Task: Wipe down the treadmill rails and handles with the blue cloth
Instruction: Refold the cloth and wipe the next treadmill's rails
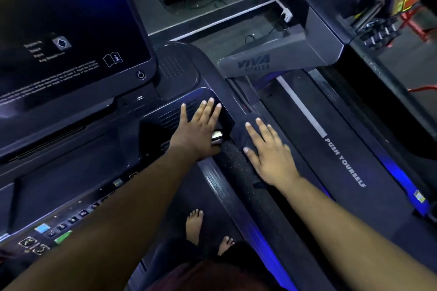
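Observation:
The treadmill's right handrail (238, 170) runs from the console down toward me, padded and speckled dark. A dark blue cloth (246, 129) lies over its upper end. My right hand (267, 153) presses flat on the cloth and rail, fingers straight and spread. My left hand (197, 126) lies flat on the console's right tray (175, 113) beside the rail, fingers straight; a small silver sensor piece (216, 137) shows at its edge.
The big console screen (66, 30) fills the upper left, with a button strip (71, 220) below it. My bare feet (196, 227) stand on the belt. A neighbouring treadmill (343, 149) marked "PUSH YOURSELF" lies right of the rail.

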Demonstrator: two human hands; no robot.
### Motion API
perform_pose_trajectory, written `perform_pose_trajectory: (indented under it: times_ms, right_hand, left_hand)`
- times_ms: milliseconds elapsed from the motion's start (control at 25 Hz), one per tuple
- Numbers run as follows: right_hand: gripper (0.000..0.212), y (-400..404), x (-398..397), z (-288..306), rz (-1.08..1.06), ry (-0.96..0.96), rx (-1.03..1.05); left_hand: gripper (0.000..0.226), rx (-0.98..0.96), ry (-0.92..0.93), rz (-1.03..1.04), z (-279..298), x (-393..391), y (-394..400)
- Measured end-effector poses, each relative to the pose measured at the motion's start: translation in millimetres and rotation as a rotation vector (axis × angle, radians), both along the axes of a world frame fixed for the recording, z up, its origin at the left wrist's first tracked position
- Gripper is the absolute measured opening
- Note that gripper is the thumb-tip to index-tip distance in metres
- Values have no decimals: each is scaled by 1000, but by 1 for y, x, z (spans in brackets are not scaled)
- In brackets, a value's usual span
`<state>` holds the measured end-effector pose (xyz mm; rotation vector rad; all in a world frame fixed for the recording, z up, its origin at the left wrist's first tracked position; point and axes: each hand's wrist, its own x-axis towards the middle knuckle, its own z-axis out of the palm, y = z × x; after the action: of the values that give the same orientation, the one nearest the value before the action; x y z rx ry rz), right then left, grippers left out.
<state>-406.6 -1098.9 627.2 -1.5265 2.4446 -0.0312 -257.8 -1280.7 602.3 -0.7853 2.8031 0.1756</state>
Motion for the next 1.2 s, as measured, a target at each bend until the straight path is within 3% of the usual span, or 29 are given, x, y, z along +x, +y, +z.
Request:
perform_pose_trajectory:
  times_ms: [280, 480, 600, 760, 920, 1000, 1200]
  right_hand:
    - [69, -75, -7, -7, -47, -71, -16]
    - [70, 60, 11, 0, -53, 29, 14]
    - [72, 59, 0, -6, -63, 25, 25]
    - [72, 0, 1, -8, -37, -5, 2]
    - [71, 130, 10, -3, 28, 82, -12]
    - [72, 195, 3, -3, 47, 32, -32]
    - [73, 172, -5, -7, -17, -82, -25]
  left_hand:
    - [109, 27, -26, -14, -3, -2, -3]
    - [100, -23, 41, -173, 6, 2, 2]
    - [98, -105, 30, -290, 7, 0, 17]
    - [101, -67, 23, -152, 9, -4, 43]
    - [99, -37, 12, -194, 18, -6, 98]
    - [102, -28, 1, -252, 14, -8, 141]
    - [111, 17, -11, -87, 18, -16, 212]
